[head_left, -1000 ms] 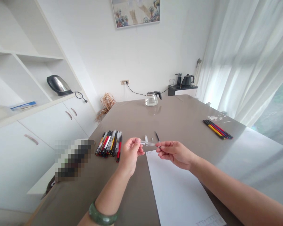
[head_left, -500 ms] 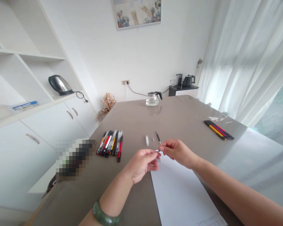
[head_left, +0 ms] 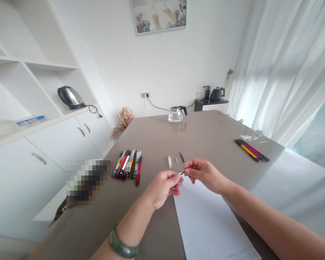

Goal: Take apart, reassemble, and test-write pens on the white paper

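room: tabletop (head_left: 206,135) beyond right hand (head_left: 206,172) | obstacles: pen pile (head_left: 128,164) left, pot (head_left: 175,116) far

Matt paper sheet (head_left: 206,220), glossy tabletop (head_left: 213,137), plastic pens (head_left: 127,165), glass pot (head_left: 174,116), shiny metal kettle (head_left: 72,98)

Slim dark-and-pale pen part (head_left: 182,173), right end slightly higher, spanning left hand (head_left: 162,188) and right hand (head_left: 204,173); translucent piece (head_left: 180,184), mostly hidden, projecting below it from the left hand.

A green bangle (head_left: 122,248) rings the left forearm (head_left: 135,222).
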A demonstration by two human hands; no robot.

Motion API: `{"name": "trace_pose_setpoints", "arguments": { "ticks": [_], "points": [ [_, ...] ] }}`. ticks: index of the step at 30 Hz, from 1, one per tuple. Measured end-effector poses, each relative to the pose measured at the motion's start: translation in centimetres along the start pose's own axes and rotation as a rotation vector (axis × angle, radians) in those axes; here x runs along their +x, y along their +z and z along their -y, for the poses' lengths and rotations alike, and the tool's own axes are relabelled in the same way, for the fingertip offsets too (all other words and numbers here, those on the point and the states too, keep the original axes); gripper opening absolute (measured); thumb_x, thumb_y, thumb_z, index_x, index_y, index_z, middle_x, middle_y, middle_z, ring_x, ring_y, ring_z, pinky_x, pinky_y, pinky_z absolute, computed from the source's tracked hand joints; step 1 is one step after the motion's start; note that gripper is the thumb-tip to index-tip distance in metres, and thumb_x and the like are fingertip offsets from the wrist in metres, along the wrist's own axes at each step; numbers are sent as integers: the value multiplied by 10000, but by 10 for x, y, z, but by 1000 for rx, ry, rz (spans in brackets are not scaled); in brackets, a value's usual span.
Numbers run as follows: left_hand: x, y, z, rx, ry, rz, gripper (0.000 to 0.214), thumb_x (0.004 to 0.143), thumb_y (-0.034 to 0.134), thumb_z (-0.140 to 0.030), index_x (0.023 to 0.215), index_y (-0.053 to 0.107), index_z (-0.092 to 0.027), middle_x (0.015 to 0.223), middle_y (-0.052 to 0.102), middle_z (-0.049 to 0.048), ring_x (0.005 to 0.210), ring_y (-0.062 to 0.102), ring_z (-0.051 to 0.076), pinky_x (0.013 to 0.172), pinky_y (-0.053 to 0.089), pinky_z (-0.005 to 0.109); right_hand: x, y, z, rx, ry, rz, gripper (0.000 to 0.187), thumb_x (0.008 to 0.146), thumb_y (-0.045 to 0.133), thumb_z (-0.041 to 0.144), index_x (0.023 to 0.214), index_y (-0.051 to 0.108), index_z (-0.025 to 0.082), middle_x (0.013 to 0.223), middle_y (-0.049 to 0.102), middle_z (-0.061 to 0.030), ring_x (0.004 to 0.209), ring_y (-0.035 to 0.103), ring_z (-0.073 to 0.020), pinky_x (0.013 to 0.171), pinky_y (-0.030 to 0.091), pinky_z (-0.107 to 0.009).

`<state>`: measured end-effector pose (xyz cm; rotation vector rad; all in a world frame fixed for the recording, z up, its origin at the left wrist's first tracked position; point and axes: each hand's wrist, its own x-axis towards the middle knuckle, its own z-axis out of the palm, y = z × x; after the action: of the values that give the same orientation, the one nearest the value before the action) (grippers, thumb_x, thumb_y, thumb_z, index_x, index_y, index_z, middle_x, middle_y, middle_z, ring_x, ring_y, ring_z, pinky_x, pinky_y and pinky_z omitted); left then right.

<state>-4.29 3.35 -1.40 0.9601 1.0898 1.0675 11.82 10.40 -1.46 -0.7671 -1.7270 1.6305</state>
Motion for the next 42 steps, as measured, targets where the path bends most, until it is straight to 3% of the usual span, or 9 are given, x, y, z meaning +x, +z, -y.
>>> {"name": "trace_pose_setpoints", "arguments": {
  "ticks": [4,10,15,21,29,34,38,42],
  "points": [
    [2,-3,1,-51,26,-23,217,694,595,-330,720,572,-116,727,524,32,545,463,63,512,438,205,11,-20,-2,-67,-1,-130,212,685,566,332,797,592,153,639,551,2,488,462,-68,499,405,-218],
    [2,-9,-1,-118,92,-51,217,700,588,-331,709,569,-115,653,496,10,534,455,57,520,434,192,52,-54,-16,-627,184,-204,213,693,526,311,793,642,162,543,554,13,450,467,-68,469,391,-187],
    [2,-11,0,-126,97,-60,201,716,570,-318,700,561,-119,666,496,8,531,451,53,524,444,199,85,-58,-38,-750,227,-219,119,640,560,195,690,650,135,482,541,10,423,453,-66,427,345,-169],
    [3,-11,2,-134,90,-49,211,713,570,-334,701,563,-123,673,503,10,528,458,54,517,447,198,97,-62,-48,-810,217,-223,84,616,582,176,660,650,152,528,565,6,421,438,-53,413,316,-158],
    [2,-10,1,-141,78,-41,191,723,564,-312,700,558,-123,683,494,7,519,459,50,502,449,193,95,-66,-54,-681,244,-211,112,652,571,223,685,641,143,511,558,-2,417,448,-60,384,342,-149],
    [2,-9,1,-128,64,-31,185,734,552,-307,706,554,-124,689,489,6,525,462,51,503,450,192,88,-63,-44,-576,188,-282,155,676,549,252,737,630,135,517,536,5,397,411,-52,384,352,-162],
    [2,-7,1,-120,58,-27,183,739,546,-305,708,550,-125,710,493,10,519,455,47,490,444,188,60,-47,-24,-505,93,-344,295,731,481,369,899,599,157,563,524,14,415,391,-52,399,348,-170],
    [-1,-3,1,-120,48,7,190,735,552,-312,710,553,-124,706,497,15,523,452,52,484,437,188,19,-17,-6,-311,-22,-158,303,682,542,430,800,624,163,573,527,12,460,407,-65,427,347,-188]
  ]
}}
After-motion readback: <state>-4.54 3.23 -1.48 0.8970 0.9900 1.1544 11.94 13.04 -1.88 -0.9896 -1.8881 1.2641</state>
